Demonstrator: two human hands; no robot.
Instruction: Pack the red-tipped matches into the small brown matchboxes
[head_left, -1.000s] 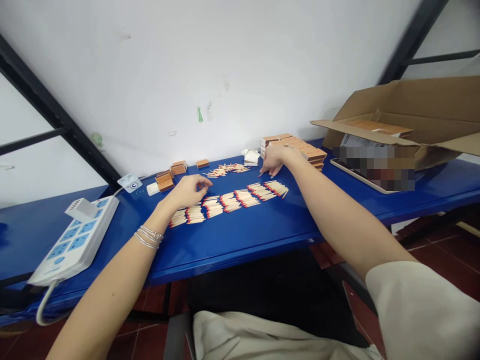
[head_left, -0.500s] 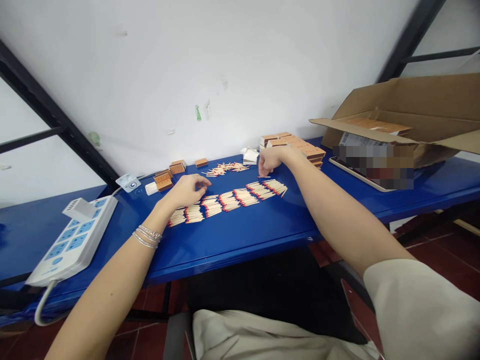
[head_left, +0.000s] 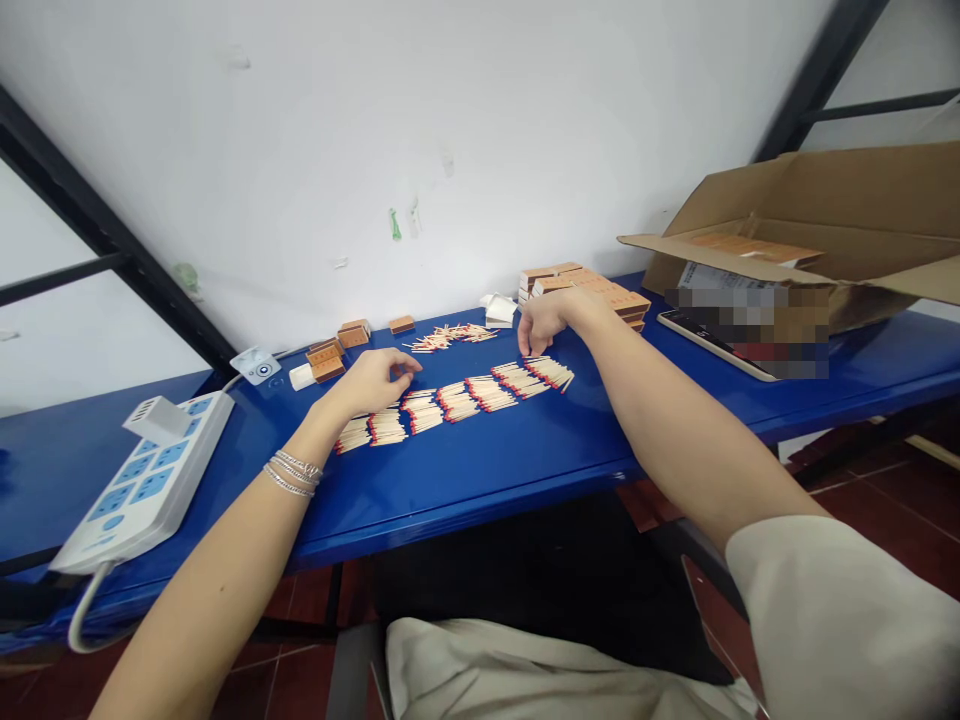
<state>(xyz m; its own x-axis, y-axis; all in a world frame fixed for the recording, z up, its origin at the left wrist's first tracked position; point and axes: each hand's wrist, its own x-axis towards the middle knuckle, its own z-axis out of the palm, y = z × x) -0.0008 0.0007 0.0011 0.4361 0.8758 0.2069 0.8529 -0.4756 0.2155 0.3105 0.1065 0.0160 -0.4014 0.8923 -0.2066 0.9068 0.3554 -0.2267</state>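
Two hands (head_left: pixel 379 376) (head_left: pixel 545 320) are near apparently seven match groups (head_left: pixel 458 402) and one heap (head_left: pixel 452 337).

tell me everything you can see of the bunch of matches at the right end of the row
The bunch is a slanted line of thin, pale, wooden-looking sticks with red heads, lying close side by side on the blue table. The heads point mostly left, the plain ends right. One stick at the right edge lies askew. The right hand is at its far end, fingers down; whether they touch a match there is hard to tell.
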